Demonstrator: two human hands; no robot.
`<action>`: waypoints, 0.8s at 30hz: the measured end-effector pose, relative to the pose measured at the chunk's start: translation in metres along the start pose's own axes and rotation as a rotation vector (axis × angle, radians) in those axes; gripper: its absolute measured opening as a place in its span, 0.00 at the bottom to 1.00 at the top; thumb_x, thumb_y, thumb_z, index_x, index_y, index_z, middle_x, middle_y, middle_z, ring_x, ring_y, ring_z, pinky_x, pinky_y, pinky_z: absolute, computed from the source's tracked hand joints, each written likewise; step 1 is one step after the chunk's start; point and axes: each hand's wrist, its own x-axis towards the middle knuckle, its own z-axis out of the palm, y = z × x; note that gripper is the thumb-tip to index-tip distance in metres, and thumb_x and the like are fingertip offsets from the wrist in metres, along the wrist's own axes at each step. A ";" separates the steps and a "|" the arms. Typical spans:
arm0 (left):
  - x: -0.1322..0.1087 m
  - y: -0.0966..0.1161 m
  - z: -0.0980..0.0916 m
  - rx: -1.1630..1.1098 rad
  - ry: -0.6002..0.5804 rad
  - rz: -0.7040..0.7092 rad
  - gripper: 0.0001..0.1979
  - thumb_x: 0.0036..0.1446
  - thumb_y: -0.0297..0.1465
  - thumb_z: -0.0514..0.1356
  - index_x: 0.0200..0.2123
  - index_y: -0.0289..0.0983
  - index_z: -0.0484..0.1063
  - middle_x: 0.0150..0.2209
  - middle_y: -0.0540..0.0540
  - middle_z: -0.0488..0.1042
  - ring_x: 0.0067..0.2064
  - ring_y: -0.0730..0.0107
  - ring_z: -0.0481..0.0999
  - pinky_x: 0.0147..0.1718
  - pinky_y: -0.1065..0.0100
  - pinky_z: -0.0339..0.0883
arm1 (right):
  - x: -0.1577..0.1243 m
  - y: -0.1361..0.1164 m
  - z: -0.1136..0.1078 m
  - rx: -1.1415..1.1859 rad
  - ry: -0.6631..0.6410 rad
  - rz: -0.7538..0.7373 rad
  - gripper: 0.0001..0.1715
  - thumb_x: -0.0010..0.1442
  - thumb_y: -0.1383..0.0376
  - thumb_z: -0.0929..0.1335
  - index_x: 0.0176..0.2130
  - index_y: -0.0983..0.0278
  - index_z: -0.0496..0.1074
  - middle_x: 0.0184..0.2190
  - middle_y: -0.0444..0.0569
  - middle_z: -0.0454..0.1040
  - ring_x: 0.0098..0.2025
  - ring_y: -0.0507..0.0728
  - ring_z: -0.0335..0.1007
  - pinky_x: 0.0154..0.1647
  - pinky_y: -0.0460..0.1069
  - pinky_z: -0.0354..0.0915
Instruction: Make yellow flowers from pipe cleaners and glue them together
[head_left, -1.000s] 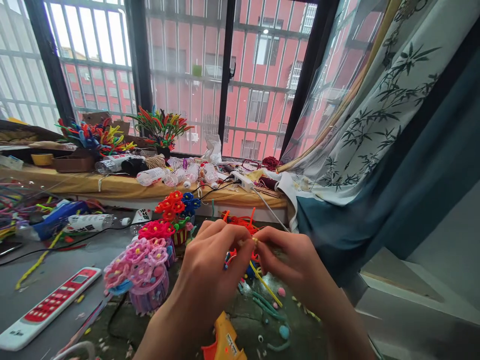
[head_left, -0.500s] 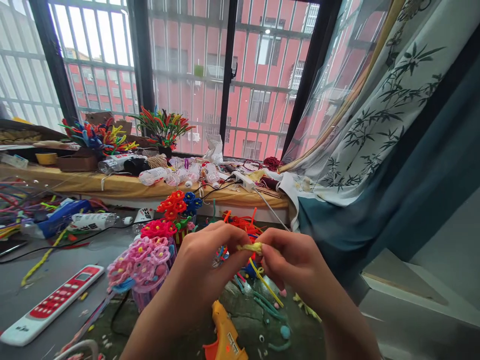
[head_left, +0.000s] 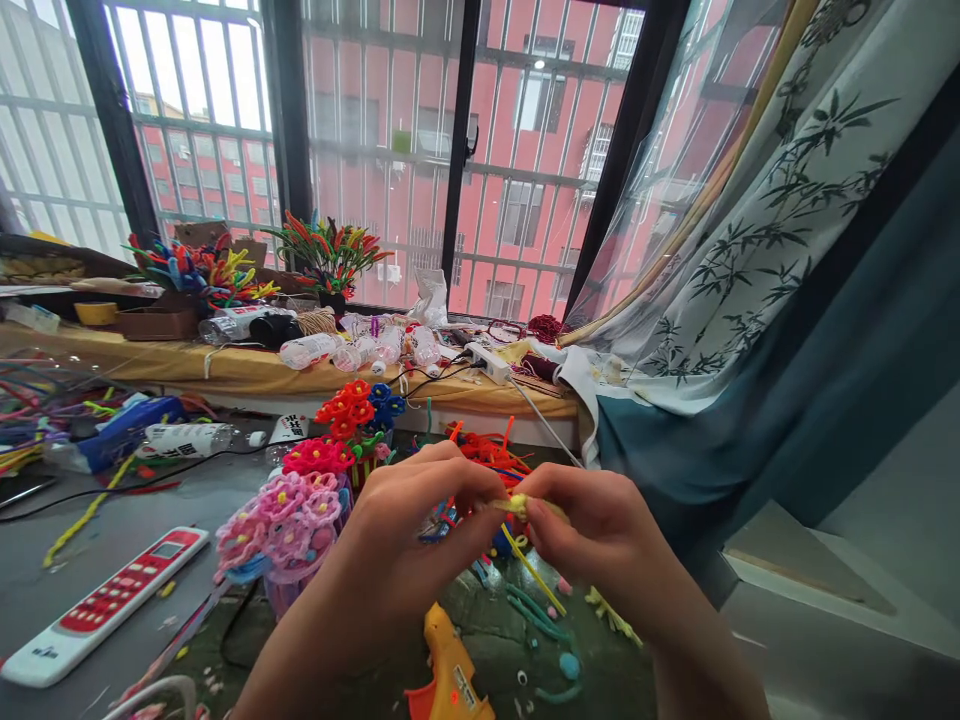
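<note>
Between the fingertips of both hands is a short, twisted piece of pale yellow pipe cleaner (head_left: 517, 504). My left hand (head_left: 420, 530) pinches its left end, and my right hand (head_left: 596, 525) pinches the right end with thumb and forefinger. Part of it is hidden by the fingers. Below the hands lies a yellow-orange glue gun (head_left: 454, 670). A straight yellow pipe cleaner (head_left: 536, 570) and curved teal pipe cleaners (head_left: 536, 612) rest on the dark tabletop. Another pale yellow fuzzy piece (head_left: 613, 614) lies under my right wrist.
Pink pipe-cleaner flowers (head_left: 300, 520) stand left of my hands, with red flowers (head_left: 345, 408) behind. A white-and-red remote (head_left: 109, 605) lies at left near a plastic bottle (head_left: 199, 440). Plastic bottles (head_left: 307, 350) and a power strip (head_left: 489, 362) crowd the window ledge. A curtain (head_left: 787, 420) hangs at right.
Both hands still hold the pale yellow piece. The fingertips have shifted slightly and sit a little closer together around it. The rest looks the same.
</note>
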 end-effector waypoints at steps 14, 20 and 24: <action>-0.004 -0.008 -0.001 0.093 -0.002 0.043 0.07 0.57 0.20 0.63 0.33 0.38 0.74 0.27 0.54 0.73 0.29 0.75 0.72 0.27 0.75 0.62 | -0.001 0.001 -0.003 -0.035 -0.023 -0.049 0.21 0.66 0.51 0.68 0.33 0.65 0.76 0.19 0.41 0.67 0.22 0.48 0.60 0.21 0.44 0.55; -0.004 -0.008 -0.005 0.102 -0.016 0.113 0.07 0.60 0.19 0.62 0.34 0.37 0.74 0.27 0.53 0.70 0.30 0.75 0.71 0.29 0.75 0.62 | 0.002 0.005 -0.002 0.018 -0.101 -0.003 0.21 0.67 0.52 0.67 0.33 0.66 0.75 0.17 0.39 0.66 0.19 0.47 0.57 0.19 0.44 0.50; -0.004 -0.008 -0.002 0.077 -0.042 0.074 0.05 0.62 0.23 0.63 0.34 0.37 0.72 0.28 0.54 0.71 0.31 0.77 0.71 0.31 0.75 0.62 | 0.002 0.005 -0.003 -0.013 -0.092 -0.034 0.21 0.67 0.52 0.67 0.32 0.66 0.75 0.18 0.39 0.66 0.20 0.47 0.57 0.20 0.44 0.50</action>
